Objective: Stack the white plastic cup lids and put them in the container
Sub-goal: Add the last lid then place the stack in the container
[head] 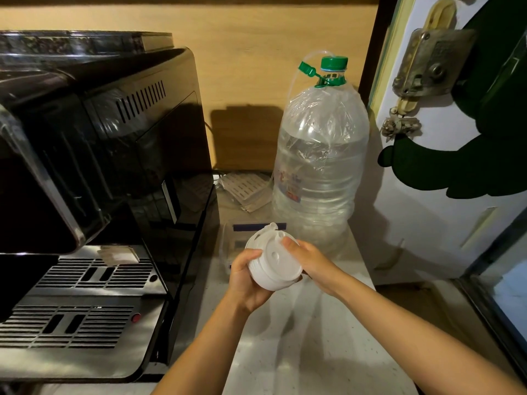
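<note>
Gripping the stack of white lids (pixel 272 262) between both hands, left hand (pixel 247 276) cupped beneath and right hand (pixel 309 259) fingers pressed on top, stack tilted directly above the clear container (pixel 228 246) on the surface.

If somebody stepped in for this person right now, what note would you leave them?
Left hand: cups the stack of white lids from below and the side.
Right hand: steadies the stack's top edge.
The stack is held in the air, just in front of the clear container on the counter, beside the coffee machine and water bottle.
Done: lids stacked.
Left: lower the stack into the container; its contents are hard to see.
</note>
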{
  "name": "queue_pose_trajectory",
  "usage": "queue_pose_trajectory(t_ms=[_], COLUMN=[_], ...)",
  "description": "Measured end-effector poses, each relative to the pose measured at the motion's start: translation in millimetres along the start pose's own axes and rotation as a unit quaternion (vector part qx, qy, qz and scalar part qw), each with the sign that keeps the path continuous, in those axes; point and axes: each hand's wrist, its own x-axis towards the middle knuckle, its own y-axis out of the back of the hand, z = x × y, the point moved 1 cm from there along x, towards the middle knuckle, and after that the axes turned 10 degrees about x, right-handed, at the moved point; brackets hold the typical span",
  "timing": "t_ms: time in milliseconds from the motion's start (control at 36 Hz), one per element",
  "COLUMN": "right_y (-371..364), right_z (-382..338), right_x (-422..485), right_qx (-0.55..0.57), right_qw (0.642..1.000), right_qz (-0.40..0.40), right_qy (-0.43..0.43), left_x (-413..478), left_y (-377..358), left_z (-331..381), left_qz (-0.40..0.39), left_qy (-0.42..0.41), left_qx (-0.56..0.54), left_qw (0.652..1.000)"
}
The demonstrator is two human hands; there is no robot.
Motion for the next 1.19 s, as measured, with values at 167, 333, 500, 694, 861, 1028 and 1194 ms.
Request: queue_pose_trajectory(t_ms=[167, 333, 500, 694, 861, 1028, 1194], right_y=[0, 4, 14, 23, 31, 39, 44], right_z=[-7, -12, -19, -25, -26, -15, 2], right_x=[11, 31, 50, 74, 99, 120, 139], right_qx=[-0.012, -0.033, -0.046, -0.011, -0.03, 0.002, -0.022], right_qw=[1.0, 0.997, 0.993, 0.995, 0.993, 0.996, 0.995], right_qz=[0.014, 0.065, 0.107, 0.102, 0.106, 0.061, 0.023], right_qy=[0.001, 0.01, 0.007, -0.002, -0.035, -0.067, -0.097], left_x=[8, 16, 30, 51, 72, 90, 103], left_y=[2, 4, 8, 19, 34, 48, 72], left_z=[9, 23, 41, 54, 62, 66, 60], left_qz=[-0.02, 0.052, 0.126, 0.226, 0.289, 0.306, 0.308], left_qy=[-0.015, -0.009, 0.01, -0.017, 0.004, 0.025, 0.099], left_qx=[-0.019, 0.009, 0.16, 0.304, 0.401, 0.436, 0.437], left_qw=[1.0, 0.999, 0.979, 0.926, 0.869, 0.846, 0.839])
